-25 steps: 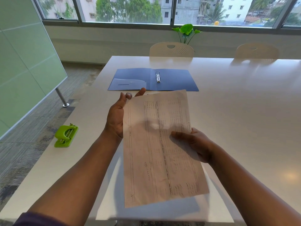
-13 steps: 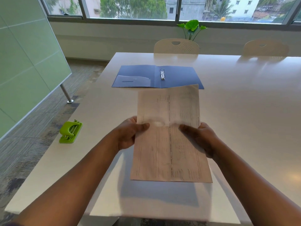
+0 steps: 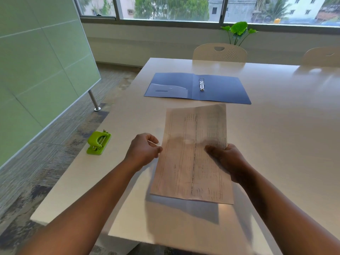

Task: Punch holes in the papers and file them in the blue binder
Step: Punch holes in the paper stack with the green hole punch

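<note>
On your left, the green plastic hole punch [image 3: 99, 142] sits right at the tabletop's [image 3: 276, 137] left edge. Your left hand [image 3: 142, 150] curls at the papers' [image 3: 193, 155] left edge, but whether it pinches them is unclear. Your right hand [image 3: 227, 159] grips the thin, printed sheets, lifted above the glossy white surface. Farther off, the blue binder [image 3: 220, 89] lies open and flat, bare tabletop to its right.

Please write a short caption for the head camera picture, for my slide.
Both hands, left and right, hold papers above the table.
</note>
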Tool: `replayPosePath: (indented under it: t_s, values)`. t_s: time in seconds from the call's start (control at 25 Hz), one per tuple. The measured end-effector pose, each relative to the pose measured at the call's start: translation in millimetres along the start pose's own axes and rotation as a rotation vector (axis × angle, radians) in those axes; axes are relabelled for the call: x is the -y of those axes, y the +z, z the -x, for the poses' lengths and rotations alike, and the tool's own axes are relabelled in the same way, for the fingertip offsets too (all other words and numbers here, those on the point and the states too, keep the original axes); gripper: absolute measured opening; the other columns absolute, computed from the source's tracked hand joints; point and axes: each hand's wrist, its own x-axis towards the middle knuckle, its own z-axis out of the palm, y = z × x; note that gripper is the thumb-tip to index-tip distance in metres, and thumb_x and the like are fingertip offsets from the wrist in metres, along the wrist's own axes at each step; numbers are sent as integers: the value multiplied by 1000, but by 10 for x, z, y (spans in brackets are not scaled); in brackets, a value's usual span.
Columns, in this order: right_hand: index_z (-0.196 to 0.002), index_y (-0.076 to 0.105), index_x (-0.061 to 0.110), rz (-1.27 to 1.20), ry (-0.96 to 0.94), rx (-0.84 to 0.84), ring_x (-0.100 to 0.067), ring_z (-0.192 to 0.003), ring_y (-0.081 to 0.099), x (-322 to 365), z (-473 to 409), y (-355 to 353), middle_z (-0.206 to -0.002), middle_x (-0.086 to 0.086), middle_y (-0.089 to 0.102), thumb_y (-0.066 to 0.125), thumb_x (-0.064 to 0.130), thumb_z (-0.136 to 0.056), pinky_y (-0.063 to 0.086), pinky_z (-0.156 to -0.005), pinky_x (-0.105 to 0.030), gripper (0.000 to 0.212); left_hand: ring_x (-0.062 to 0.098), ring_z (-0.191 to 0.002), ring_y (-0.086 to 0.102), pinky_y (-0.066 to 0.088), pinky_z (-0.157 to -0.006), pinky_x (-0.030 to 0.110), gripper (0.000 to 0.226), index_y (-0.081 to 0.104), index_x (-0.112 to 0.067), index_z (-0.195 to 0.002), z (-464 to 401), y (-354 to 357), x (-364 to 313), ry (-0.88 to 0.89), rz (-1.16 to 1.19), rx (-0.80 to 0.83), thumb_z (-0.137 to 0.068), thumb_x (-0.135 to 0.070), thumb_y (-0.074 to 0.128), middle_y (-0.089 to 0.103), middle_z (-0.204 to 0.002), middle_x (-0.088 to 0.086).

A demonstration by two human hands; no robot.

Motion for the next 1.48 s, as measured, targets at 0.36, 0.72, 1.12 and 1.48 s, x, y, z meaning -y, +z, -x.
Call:
replayPosePath:
  t_s: [0.36, 0.72, 1.12, 1.48]
  values:
    - [-103, 66, 2, -144, 76, 84, -29, -82, 79, 105, -267, 653, -98, -17, 77, 61, 14, -101, 62, -62, -33, 13, 22, -100, 69, 53, -91, 38, 14, 70, -22, -103, -176, -645, 355, 200, -277, -306, -96, -13, 63, 75, -103, -4]
    - [-111, 66, -1, -145, 114, 159, -34, -92, 77, 162, -591, 1394, -106, -19, 76, 62, 13, -100, 64, -82, -50, 18, 39, -131, 47, 42, -103, 47, 42, 58, -9, -135, -469, -1239, 785, -117, -374, -510, -98, -27, 59, 50, -146, 17]
    - [-109, 67, 5, -48, 117, 117, -28, -85, 78, 213, -623, 1207, -103, -15, 76, 63, 17, -100, 64, -65, -37, 15, 25, -78, 65, 49, -67, 31, 23, 65, -11, -86, -604, -1154, 851, -187, -16, -432, -94, -32, 65, 68, -85, 8]
    - [-109, 67, 6, 20, 144, -33, -25, -74, 79, 175, -357, 45, -102, -16, 76, 66, 17, -98, 61, -54, -31, 16, 25, -65, 66, 61, -65, 39, 30, 62, -6, -78, -678, -268, 357, -150, 146, -187, -91, -32, 71, 66, -74, 11]
